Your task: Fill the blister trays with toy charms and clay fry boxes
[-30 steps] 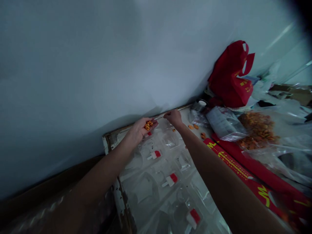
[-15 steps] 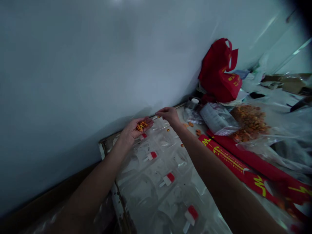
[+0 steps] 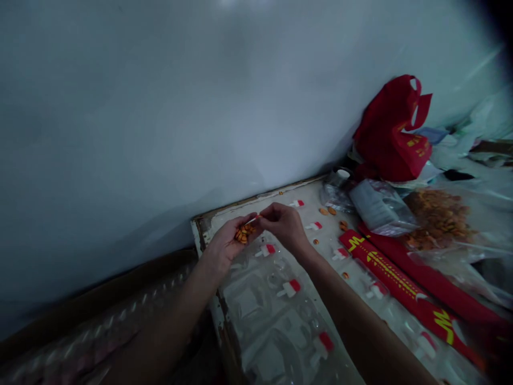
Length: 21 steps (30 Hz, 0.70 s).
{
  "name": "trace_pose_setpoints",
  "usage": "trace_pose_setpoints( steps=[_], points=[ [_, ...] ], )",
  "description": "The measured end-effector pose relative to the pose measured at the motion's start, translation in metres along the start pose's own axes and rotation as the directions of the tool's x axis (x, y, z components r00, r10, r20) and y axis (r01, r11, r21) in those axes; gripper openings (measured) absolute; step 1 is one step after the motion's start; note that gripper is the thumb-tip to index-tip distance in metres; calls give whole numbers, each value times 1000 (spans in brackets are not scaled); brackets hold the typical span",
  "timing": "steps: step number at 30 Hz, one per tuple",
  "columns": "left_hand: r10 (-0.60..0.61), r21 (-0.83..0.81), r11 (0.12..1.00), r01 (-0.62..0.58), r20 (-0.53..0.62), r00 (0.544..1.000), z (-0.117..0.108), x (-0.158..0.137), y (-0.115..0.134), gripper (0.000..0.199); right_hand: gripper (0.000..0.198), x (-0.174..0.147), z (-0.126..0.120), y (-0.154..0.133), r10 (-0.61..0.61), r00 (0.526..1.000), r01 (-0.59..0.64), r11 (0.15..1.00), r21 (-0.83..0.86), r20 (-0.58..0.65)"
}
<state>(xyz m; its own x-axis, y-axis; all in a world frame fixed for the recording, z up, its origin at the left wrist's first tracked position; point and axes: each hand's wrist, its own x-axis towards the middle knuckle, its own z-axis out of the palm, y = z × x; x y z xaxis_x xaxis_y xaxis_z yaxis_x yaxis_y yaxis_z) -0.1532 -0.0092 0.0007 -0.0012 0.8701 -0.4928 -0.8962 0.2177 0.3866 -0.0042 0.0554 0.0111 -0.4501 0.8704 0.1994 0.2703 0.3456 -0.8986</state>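
My left hand [image 3: 230, 235] is cupped palm up over the table, holding a small heap of orange-brown nut-like pieces [image 3: 244, 232] with dark marks. Against its fingertips, my right hand [image 3: 280, 222] is closed in a pinch. A tiny reddish spot shows at the pinch, too small to name. Below both hands lie clear moulded plastic trays [image 3: 256, 305]. Red-and-white popsicle-shaped pieces [image 3: 290, 287] sit in their hollows in rows. Single nut-like pieces lie among the trays, one of them [image 3: 281, 193] by the far table edge.
A wall rises behind the table edge [image 3: 236, 204]. To the right are red strips with yellow print [image 3: 393, 272], a clear box [image 3: 382, 208], a plastic bag of orange-brown pieces [image 3: 438, 216] and a red bag [image 3: 395, 131]. More clear plastic [image 3: 100, 326] lies below left.
My right hand has drawn back from the far table edge to my left fingertips, leaving a piece near that edge. My left hand has curled more. The view has shifted, moving things rightward.
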Motion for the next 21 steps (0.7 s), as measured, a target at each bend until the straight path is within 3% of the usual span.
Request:
trace_pose_setpoints(
  steps=[2,6,9,12,17,21],
  points=[
    [49,-35,998,-51,-58,997,-12,-18,9,18,28,8,-7,9,119,993,-119,986,115,4],
    [255,-90,956,-278,-209,944,-38,-33,46,20,26,40,-2,28,186,983,-186,982,19,-8],
    [283,-103,943,-317,-255,925,-55,-27,66,22,23,63,23,32,148,989,-148,986,-73,-13],
    [260,-103,950,-294,-261,930,-66,-17,66,25,21,77,55,27,113,993,-106,963,-249,17],
    [254,-137,947,-289,-226,940,-69,-14,58,21,16,78,92,17,54,997,-10,766,-643,49],
    [238,-142,951,-274,-227,944,-69,-17,59,21,14,71,98,12,63,994,30,631,-775,90]
  ],
)
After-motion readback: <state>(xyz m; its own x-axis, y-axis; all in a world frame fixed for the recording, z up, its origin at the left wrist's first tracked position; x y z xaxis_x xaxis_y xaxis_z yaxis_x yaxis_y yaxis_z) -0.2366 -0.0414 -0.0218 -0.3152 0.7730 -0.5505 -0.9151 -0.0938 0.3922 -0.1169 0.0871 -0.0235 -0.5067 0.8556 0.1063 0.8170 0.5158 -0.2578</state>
